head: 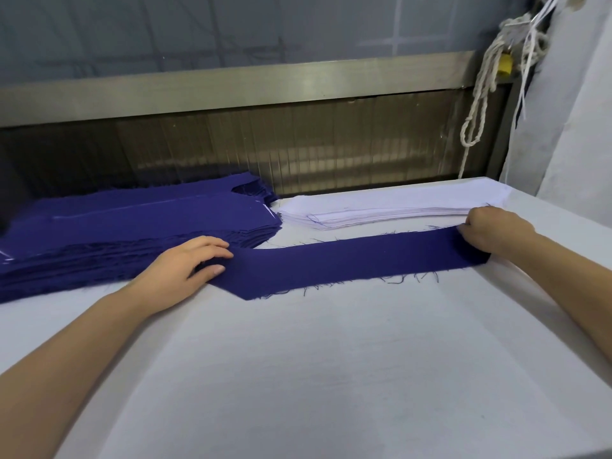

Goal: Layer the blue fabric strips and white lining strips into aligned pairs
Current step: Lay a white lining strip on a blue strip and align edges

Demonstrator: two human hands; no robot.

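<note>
One long blue fabric strip [347, 263] with frayed edges lies flat across the white table [298, 376]. My left hand [185, 266] rests on its left end with fingers nearly straight, thumb pressing the cloth. My right hand [493, 231] has curled fingers pinching the strip's right end. A thick stack of blue strips [132, 226] sits at the back left. Behind the single strip, at the back right, lies a stack of white lining strips [381, 207].
A metal rail and dark ribbed panel [298, 150] run along the table's far edge. White cords [480, 94] hang at the upper right beside a pale fabric sheet [569, 111]. The table's right edge slopes down past my right forearm.
</note>
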